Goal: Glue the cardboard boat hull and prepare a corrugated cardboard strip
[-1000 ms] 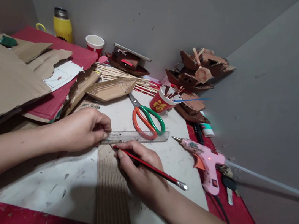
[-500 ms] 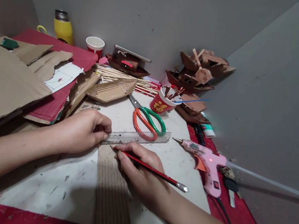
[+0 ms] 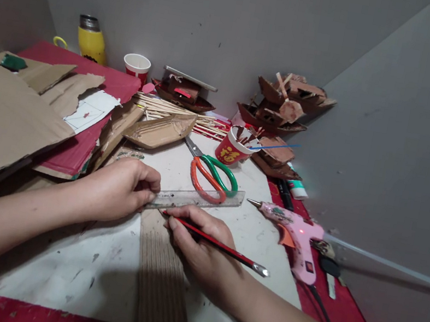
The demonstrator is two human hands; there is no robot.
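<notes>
My left hand (image 3: 124,189) is closed on the left end of a clear ruler (image 3: 196,197), which lies across the top of a ribbed cardboard strip (image 3: 163,279). In my right hand (image 3: 204,242) is a red and black pencil (image 3: 225,246), its tip down at the strip's upper end just below the ruler. The strip runs toward the near edge of the white sheet (image 3: 108,270). Scissors (image 3: 215,175) with one orange and one green handle lie behind the ruler, one handle touching or under it.
A pink glue gun (image 3: 305,238) lies at right. Behind are a red cup (image 3: 236,148), wooden sticks (image 3: 205,123), a cardboard hull (image 3: 162,130) and brown model boats (image 3: 273,113). Cardboard sheets (image 3: 6,118) fill the left, near a yellow bottle (image 3: 91,43).
</notes>
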